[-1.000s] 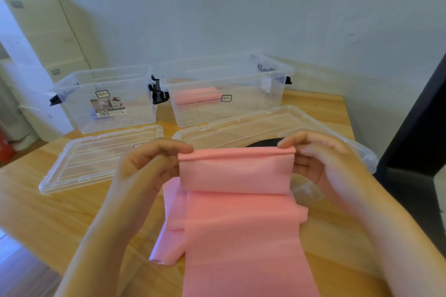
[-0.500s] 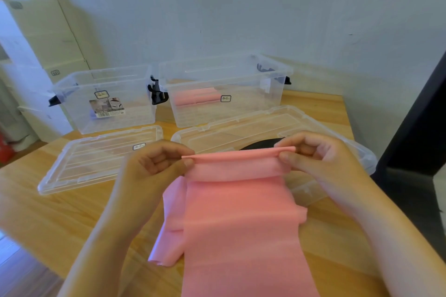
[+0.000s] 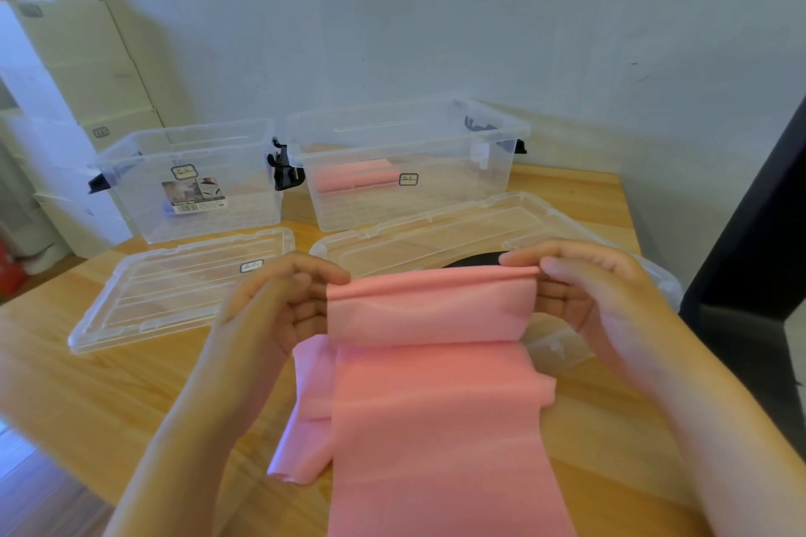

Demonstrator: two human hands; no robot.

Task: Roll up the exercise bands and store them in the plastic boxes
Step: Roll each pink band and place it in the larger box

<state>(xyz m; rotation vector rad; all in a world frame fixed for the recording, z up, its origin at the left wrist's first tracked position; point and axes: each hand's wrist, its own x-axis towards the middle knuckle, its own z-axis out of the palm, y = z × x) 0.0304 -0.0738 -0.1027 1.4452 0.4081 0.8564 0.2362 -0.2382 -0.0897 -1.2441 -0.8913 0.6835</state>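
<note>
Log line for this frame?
step: rolling | left hand: pinches pink band top edge | right hand: pinches same edge | right box: holds second pink band

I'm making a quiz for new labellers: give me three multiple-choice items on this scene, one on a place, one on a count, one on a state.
1. Where does the rolled pink band lie? A. left box B. right box C. floor
2. How many lids lie on the table? A. two B. three C. four
3. Which hands grip the long pink band? A. left only B. neither C. both
Answers: 1 B, pink shows through that box's clear wall. 2 A, the left lid and right lid lie flat there. 3 C, left hand and right hand pinch its top edge.
</note>
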